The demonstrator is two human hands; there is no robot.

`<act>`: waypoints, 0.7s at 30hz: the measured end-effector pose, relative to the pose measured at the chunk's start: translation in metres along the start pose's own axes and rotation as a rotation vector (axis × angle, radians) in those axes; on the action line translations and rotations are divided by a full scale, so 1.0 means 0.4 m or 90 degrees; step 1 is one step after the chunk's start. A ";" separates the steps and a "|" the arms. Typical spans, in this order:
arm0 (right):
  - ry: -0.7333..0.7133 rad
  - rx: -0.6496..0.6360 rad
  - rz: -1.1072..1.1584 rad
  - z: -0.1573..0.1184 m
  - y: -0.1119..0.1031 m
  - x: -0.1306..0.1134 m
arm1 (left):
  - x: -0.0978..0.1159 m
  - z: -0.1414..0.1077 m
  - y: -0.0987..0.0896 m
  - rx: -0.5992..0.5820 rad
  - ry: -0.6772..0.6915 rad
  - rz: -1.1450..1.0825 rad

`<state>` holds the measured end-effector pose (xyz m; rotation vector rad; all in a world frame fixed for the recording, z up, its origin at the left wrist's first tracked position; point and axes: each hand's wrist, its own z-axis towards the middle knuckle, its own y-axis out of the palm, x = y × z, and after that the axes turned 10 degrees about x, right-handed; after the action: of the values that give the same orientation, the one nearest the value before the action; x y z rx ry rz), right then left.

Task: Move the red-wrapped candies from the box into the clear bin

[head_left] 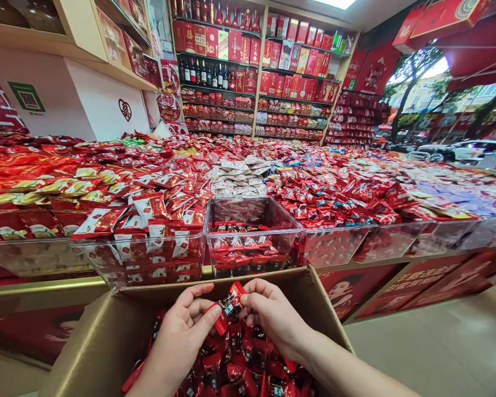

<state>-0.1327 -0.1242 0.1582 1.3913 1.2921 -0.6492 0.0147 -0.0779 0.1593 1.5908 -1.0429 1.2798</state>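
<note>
Between my two hands, a small red and black wrapped packet (231, 303) is held tilted over an open cardboard box (330, 309). My left hand (186, 325) pinches its lower left end between thumb and finger. The upper right end is in the fingertips of my right hand (273, 314). Many similar red packets (231, 364) lie loose in the box below. Just beyond the box stands a clear plastic bin (252, 237), partly filled with rows of red packets.
Clear bins heaped with red and white packets (149, 220) flank the middle bin, with more red packets (322, 193) at the right. Shelves (256, 66) of bottles and boxes stand behind. Tiled floor (430, 342) shows at the lower right.
</note>
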 end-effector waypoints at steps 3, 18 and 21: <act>-0.055 -0.018 -0.034 -0.003 0.000 -0.002 | 0.002 -0.004 -0.004 -0.010 0.030 0.061; -0.136 -0.021 -0.064 -0.005 0.002 0.010 | 0.020 -0.004 -0.001 0.015 -0.022 -0.058; -0.252 -0.057 -0.164 -0.015 -0.007 0.008 | 0.025 0.001 -0.007 0.028 -0.025 -0.067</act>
<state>-0.1362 -0.1180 0.1560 0.9690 1.1691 -0.9755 0.0187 -0.0786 0.1687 1.6867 -0.9479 1.2128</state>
